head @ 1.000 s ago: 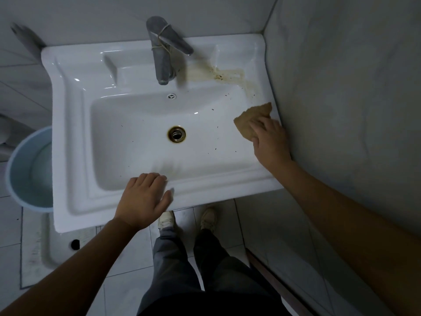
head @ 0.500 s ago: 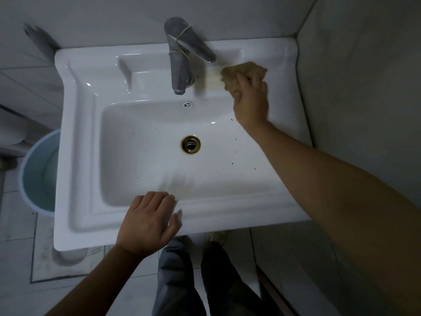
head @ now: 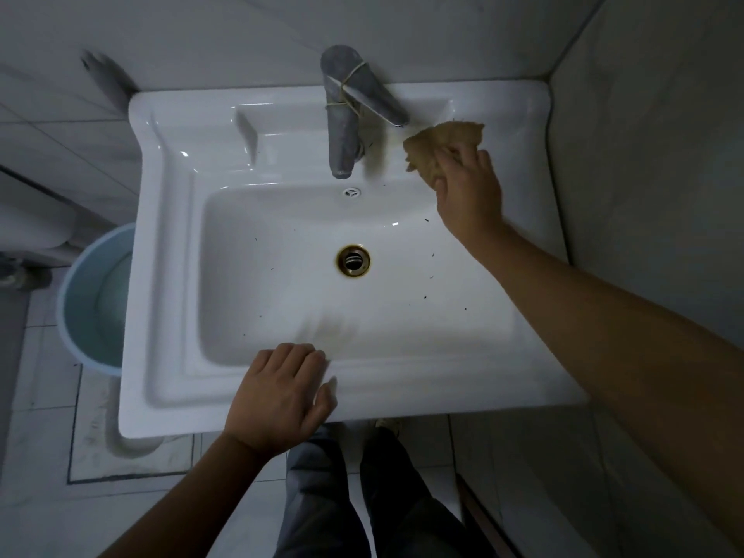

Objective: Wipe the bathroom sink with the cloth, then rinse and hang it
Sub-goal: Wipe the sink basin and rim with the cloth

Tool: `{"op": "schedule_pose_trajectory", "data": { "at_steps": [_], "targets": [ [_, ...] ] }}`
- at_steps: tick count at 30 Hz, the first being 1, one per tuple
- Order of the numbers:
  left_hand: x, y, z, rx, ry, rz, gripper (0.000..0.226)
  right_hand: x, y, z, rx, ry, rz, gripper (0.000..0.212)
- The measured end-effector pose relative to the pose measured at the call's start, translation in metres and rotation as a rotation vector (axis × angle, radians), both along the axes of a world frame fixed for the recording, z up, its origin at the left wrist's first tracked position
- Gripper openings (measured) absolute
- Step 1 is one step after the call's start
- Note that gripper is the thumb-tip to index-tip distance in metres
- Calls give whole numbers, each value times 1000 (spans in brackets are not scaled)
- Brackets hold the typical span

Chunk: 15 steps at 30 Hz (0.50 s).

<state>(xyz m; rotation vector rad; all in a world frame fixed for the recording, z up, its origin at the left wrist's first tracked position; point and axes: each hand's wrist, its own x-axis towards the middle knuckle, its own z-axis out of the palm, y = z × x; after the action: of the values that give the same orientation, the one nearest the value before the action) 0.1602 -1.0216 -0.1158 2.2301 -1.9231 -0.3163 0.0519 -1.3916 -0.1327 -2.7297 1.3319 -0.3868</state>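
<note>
Right hand (head: 469, 195) grips cloth (head: 439, 145) on sink (head: 169, 275) far-right ledge, beside faucet (head: 342, 126). Left hand (head: 282, 396) flat, fingers relaxed, on near rim.

sink (head: 169, 356) | back ledge: faucet (head: 342, 126), cloth (head: 435, 143) | floor (head: 44, 396): blue bucket (head: 92, 300)

Dim, bluish light; glare glints on the sink (head: 169, 219) rim, edges bowed, slight motion blur.

Single head-worn view, looking steeply down onto the sink (head: 161, 275).
Wide-angle and close: the sink fills the middle, faucet (head: 342, 126) and wall (head: 241, 34) along the top, left hand (head: 277, 400) and right hand (head: 469, 195) reaching from below, legs (head: 322, 497) and floor tiles (head: 40, 517) directly beneath.
</note>
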Motion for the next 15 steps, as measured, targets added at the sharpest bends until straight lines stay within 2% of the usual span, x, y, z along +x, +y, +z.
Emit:
{"op": "schedule_pose_trajectory", "data": {
  "at_steps": [8, 12, 15],
  "targets": [
    [-1, 0, -1, -4, 7, 8, 28, 87, 17, 7, 104, -29, -44, 41],
    [-1, -1, -1, -14, 4, 3, 28, 77, 29, 4, 97, -62, 95, 41],
    [0, -1, 0, -11, 6, 1, 27, 45, 19, 4, 64, -17, 155, 46]
  ]
}}
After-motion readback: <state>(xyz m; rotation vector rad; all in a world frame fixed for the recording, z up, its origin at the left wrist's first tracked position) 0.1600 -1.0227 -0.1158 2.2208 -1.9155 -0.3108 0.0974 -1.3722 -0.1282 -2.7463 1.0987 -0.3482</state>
